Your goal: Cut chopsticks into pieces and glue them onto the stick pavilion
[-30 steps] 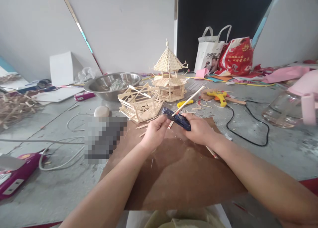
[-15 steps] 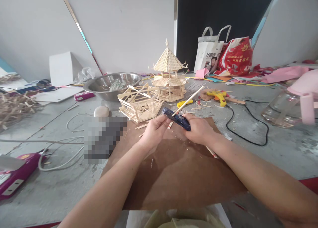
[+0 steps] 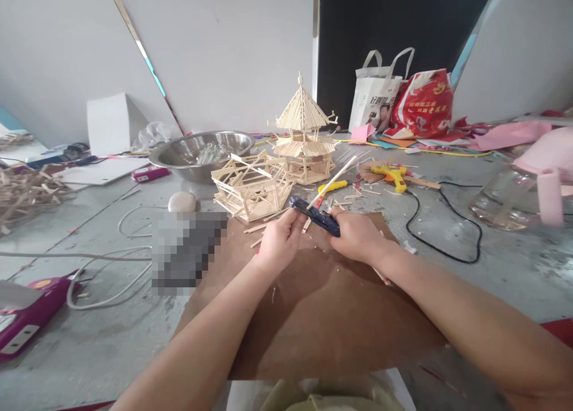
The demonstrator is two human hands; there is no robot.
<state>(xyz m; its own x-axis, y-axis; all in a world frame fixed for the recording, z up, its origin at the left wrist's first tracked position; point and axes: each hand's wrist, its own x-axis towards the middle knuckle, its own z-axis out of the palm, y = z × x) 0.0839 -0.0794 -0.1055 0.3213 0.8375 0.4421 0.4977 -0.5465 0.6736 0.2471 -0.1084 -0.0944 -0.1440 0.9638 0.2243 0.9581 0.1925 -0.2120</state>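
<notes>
My right hand (image 3: 358,235) is closed around the end of a dark blue hand tool (image 3: 322,220), whose exact kind I cannot make out. A thin pale wooden stick (image 3: 333,181) crosses the tool near its far end and slants up to the right. Close against that end, the fingers of my left hand (image 3: 282,238) are pinched at the stick's lower part, which they mostly hide. Both hands are above a brown board (image 3: 331,315). Beyond them stand a pagoda model (image 3: 304,142) made of sticks and an open stick frame (image 3: 253,187).
A yellow-handled tool (image 3: 333,186) and loose sticks lie ahead of the hands. On the right are a yellow glue gun (image 3: 394,175) with a black cord and a clear jug (image 3: 501,199). At left are a metal bowl (image 3: 170,157), a white round object (image 3: 182,202) and a magenta power strip (image 3: 31,315).
The tool and stick have shifted slightly left, and the stick's upper end sits a little further left. My left hand has turned slightly; both hands keep their hold.
</notes>
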